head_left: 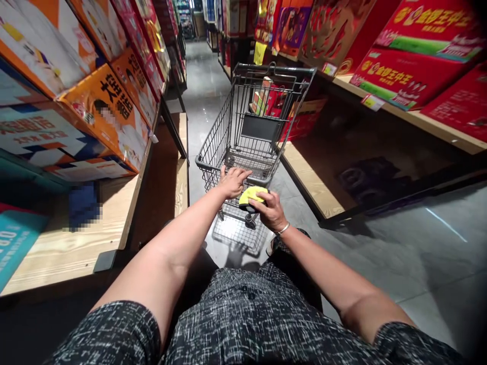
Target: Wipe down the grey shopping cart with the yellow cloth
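Note:
My right hand (273,212), with a bracelet at its wrist, grips a small rounded yellow-and-black item (249,194); I cannot make out its kind. My left hand (232,182) is stretched over the near end of the wire shopping cart (202,163), its fingers spread and holding nothing. Whether its fingers touch the cart's rim, I cannot tell. The held item is just right of and below my left hand, in front of the cart. Through the wire at the cart's far end, a few colourful packs (262,101) show; whether they lie inside it is unclear.
Orange boxes (110,106) are stacked on a wooden shelf (114,203) at the left. Red gift boxes (399,76) fill the right shelf (418,116), above a low wooden ledge (312,180). A grey floor aisle (201,66) runs between the shelves beyond the cart.

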